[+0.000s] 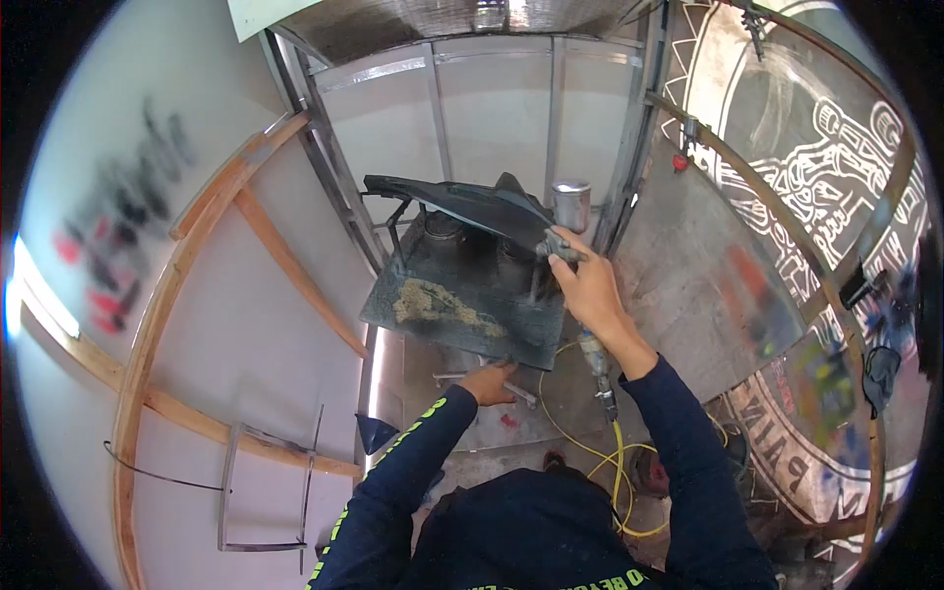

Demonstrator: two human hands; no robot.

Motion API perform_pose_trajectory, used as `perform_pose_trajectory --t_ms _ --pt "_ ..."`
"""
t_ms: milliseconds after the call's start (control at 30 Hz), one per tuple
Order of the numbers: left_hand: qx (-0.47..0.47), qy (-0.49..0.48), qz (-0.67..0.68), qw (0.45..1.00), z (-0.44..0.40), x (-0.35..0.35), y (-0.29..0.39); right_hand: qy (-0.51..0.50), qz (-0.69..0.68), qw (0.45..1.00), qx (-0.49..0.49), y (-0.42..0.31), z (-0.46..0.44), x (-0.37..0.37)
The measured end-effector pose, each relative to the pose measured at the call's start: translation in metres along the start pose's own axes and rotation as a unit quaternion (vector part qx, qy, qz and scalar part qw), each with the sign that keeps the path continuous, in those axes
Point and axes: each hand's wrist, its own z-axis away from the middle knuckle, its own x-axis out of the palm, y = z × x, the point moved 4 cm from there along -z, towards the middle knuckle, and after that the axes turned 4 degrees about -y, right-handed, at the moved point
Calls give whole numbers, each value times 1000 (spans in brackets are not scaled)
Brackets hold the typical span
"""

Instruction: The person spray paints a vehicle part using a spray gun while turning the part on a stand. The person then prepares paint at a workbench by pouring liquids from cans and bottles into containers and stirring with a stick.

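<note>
My right hand (588,279) is closed around a spray gun (562,246) with a metal paint cup (571,205) on top. The gun is beside the right end of a long black panel (462,205), which looks like a vehicle body part. That panel rests raised on supports above a dark, paint-coated board (383,313) with a worn tan patch. At the board's front edge is my left hand (489,383), its fingers on the edge and its thumb apart below.
A yellow air hose (619,482) runs from the gun down to the floor in loops. White walls with wooden framing (147,393) stand at the left. A painted dark panel (836,147) leans at the right. A metal frame (265,487) hangs at lower left.
</note>
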Motion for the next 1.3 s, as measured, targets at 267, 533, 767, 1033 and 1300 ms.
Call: perform_pose_trajectory --t_ms 267,533,767,1033,1300 --pt "-137 64 6 989 48 -29 -79 -54 -26 997 -45 -39 -62 51" --pt "-219 97 29 970 95 -49 -112 -111 -21 990 -87 -78 -96 104" --pt "-211 161 25 964 122 -40 -113 -87 -3 968 -235 -107 -106 155" --pt "-256 85 72 960 147 -28 -88 -171 -36 964 -198 -148 -85 189" --pt "-199 93 84 972 141 6 -82 -210 -59 944 -248 -154 -60 216"
